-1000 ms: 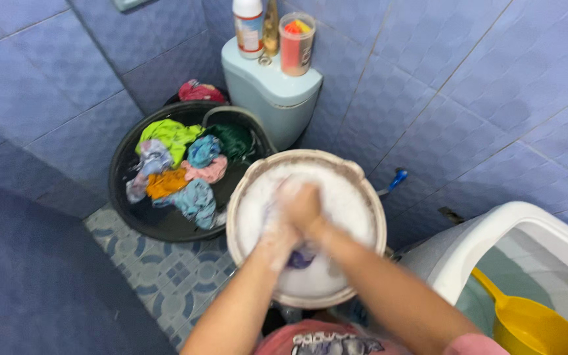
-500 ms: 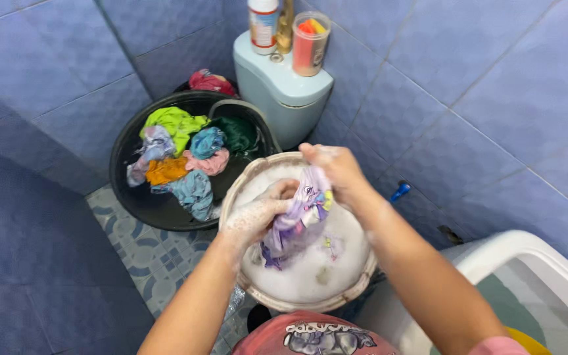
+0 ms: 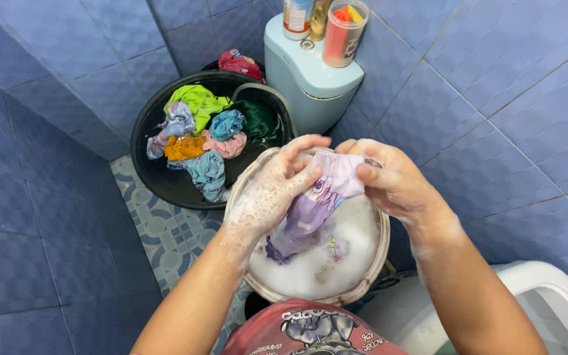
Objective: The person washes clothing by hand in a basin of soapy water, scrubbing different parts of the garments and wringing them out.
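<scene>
A wet pale purple printed cloth (image 3: 317, 207) hangs over a round cream basin (image 3: 373, 266) full of white suds. My left hand (image 3: 271, 190), covered in foam, grips the cloth's left side. My right hand (image 3: 389, 181), also soapy, grips its upper right end. Both hands hold it lifted just above the foam, and its lower end trails into the suds.
A black tub (image 3: 159, 181) holding several coloured wet garments stands to the left on the patterned floor tiles. Behind it, a pale blue cistern (image 3: 307, 75) carries bottles and a pink cup (image 3: 342, 33). A white container rim (image 3: 547, 283) sits at the lower right. Blue tiled walls surround.
Both hands have risen out of the suds with the cloth and now hold it spread between them. The view has shifted, so the yellow scoop at the right is out of frame.
</scene>
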